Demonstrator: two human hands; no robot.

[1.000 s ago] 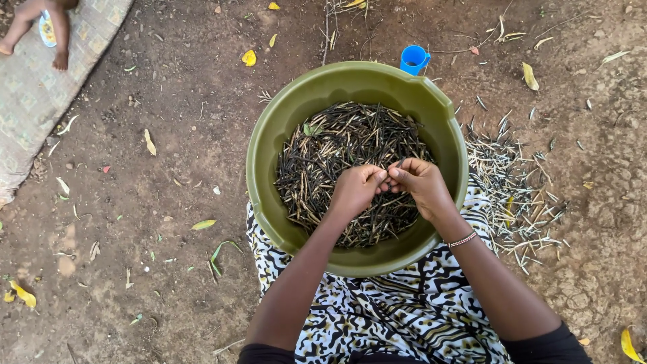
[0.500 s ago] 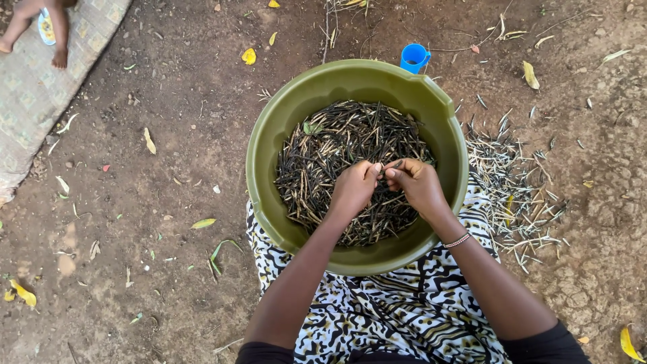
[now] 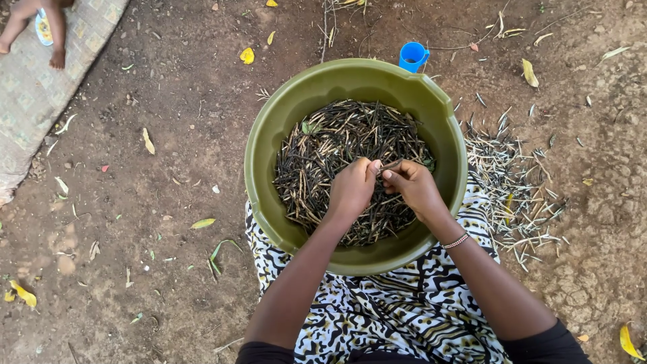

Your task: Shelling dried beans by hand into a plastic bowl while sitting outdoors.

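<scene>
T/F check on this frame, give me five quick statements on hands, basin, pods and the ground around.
1. Both hands, left hand and right hand, meet over the green basin. True.
2. The basin is filled with water. False: it holds a heap of dark dry pods.
3. The two hands pinch one pod between them. True.
4. The blue cup stands inside the basin. False: it stands on the dirt just beyond the far rim.
5. The pale empty husks lie scattered on the ground on the person's left. False: they lie on the right side, beside the basin.
</scene>
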